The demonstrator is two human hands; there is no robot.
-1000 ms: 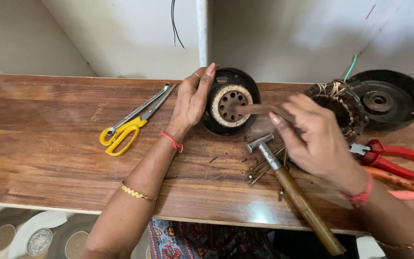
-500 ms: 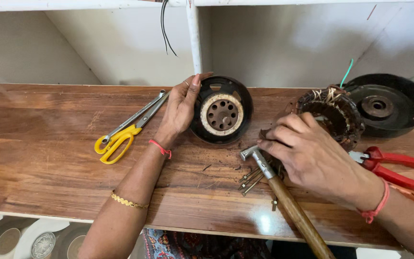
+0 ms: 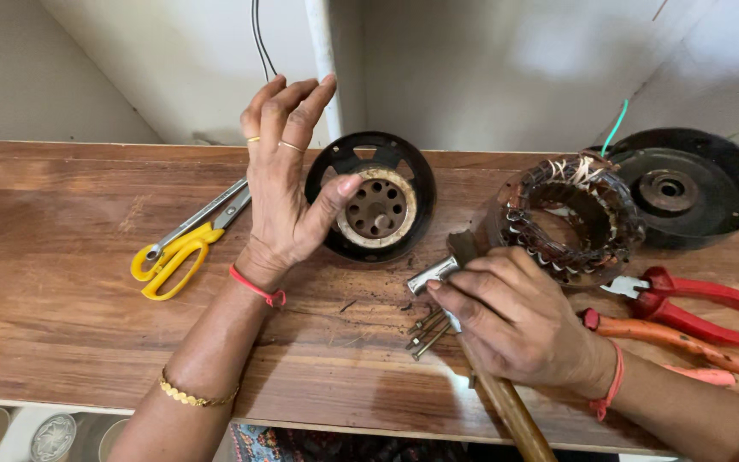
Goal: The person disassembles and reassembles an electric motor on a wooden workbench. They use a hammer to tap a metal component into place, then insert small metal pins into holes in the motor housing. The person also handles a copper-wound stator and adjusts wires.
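Broadly, a worn wooden bench (image 3: 62, 342) carries two round black metal housings: a shallow dish (image 3: 686, 184) and a ribbed rotor cup (image 3: 374, 198). One copper-wound stator ring (image 3: 570, 218) sits between them. The right hand (image 3: 515, 321) grips a wooden-handled steel hammer (image 3: 489, 376) above several loose bolts (image 3: 425, 329). The left hand (image 3: 288, 171), which pressed the rotor cup a moment ago, has lifted, fingers spread and empty. One yellow scissors (image 3: 177, 248), one red pliers (image 3: 694, 308).

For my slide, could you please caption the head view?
Left hand raised beside a black rotor housing; right hand gripping a hammer.
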